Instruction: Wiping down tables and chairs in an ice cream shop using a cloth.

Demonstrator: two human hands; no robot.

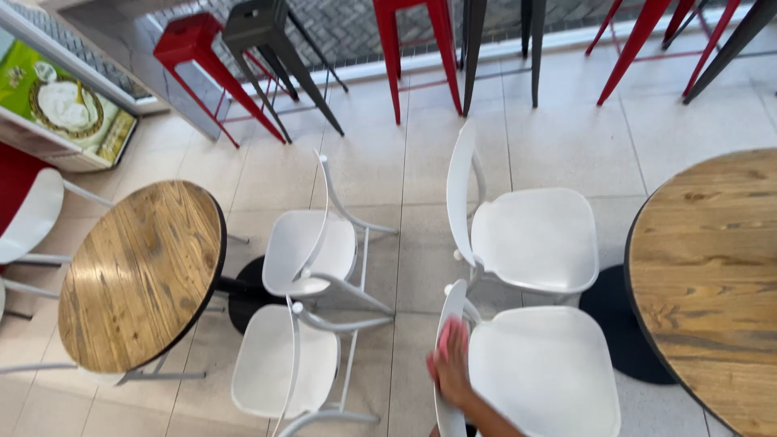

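My right hand (453, 371) presses a pink cloth (444, 338) against the backrest of the nearest white chair (544, 374), low in the middle of the view. The fingers are wrapped over the cloth, which lies on the upper edge of the backrest. My forearm runs off the bottom edge of the frame. My left hand is out of sight. A second white chair (536, 239) stands just behind the first, and both face the round wooden table (712, 275) on the right.
Two more white chairs (312, 252) (283, 366) stand at a smaller round wooden table (142, 275) on the left. Red stools (194, 42) and black stools (259, 23) line the far wall. The floor is pale tile. A green poster (65, 105) sits at the far left.
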